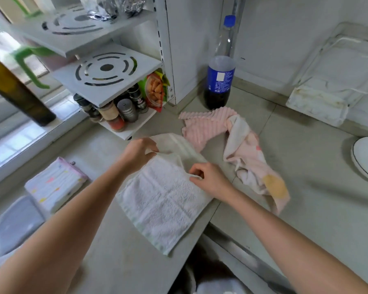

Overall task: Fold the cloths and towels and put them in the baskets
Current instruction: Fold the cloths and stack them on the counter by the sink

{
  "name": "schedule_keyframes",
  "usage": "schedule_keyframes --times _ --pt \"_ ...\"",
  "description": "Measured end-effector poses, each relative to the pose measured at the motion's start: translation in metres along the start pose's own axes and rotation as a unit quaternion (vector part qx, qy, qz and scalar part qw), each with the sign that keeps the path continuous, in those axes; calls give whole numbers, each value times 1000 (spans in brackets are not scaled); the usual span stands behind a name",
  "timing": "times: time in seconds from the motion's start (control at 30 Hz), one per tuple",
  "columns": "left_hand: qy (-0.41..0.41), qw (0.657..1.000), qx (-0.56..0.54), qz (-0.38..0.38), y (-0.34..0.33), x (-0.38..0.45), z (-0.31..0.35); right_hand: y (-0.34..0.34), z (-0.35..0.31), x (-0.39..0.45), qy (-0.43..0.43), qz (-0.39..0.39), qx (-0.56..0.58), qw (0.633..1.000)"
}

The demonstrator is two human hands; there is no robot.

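We see a white terry towel (164,200), nubby and rectangular, lying flat on the pale tabletop (306,166) near its front edge. The left hand (139,152) pinches the towel's far edge with curled fingers; the right hand (208,177) pinches the raised fold beside it. Beyond lie a ribbed pink cloth (202,128) and a crumpled pale cloth with a yellow patch (255,166), touching each other. A folded striped cloth (55,184) sits to the left, beside a blurred grey container (15,223) that we cannot make out and that our left forearm partly hides.
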State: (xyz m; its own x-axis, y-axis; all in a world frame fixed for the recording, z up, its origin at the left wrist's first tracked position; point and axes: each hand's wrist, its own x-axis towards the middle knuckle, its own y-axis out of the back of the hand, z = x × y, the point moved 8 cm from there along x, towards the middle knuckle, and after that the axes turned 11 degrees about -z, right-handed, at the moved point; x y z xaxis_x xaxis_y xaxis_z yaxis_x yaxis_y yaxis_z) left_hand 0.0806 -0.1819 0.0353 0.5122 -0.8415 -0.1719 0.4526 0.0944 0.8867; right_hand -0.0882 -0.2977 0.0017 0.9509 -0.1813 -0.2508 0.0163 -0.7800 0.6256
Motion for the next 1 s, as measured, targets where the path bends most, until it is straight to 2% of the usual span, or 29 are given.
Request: schedule_keyframes --times 0.13,0.37,0.53,0.73,0.87,1.0 --pt "35 999 3 -11 -10 -51 -42 -57 -21 -11 27 -56 -56 997" --pt "57 998 9 -30 -39 -101 -68 -125 -54 -31 70 -144 -177 971" --pt "72 996 12 -52 -61 -118 -76 -155 -67 -47 94 -199 -274 936" --pt "99 988 9 -114 -95 -131 -95 -191 -62 -56 72 -257 -343 901" --pt "70 982 86 -155 -106 -137 -89 -205 -64 -62 68 -252 -398 880" --pt "65 977 145 -141 -114 -139 -85 -218 -68 -61 65 -235 -436 866"
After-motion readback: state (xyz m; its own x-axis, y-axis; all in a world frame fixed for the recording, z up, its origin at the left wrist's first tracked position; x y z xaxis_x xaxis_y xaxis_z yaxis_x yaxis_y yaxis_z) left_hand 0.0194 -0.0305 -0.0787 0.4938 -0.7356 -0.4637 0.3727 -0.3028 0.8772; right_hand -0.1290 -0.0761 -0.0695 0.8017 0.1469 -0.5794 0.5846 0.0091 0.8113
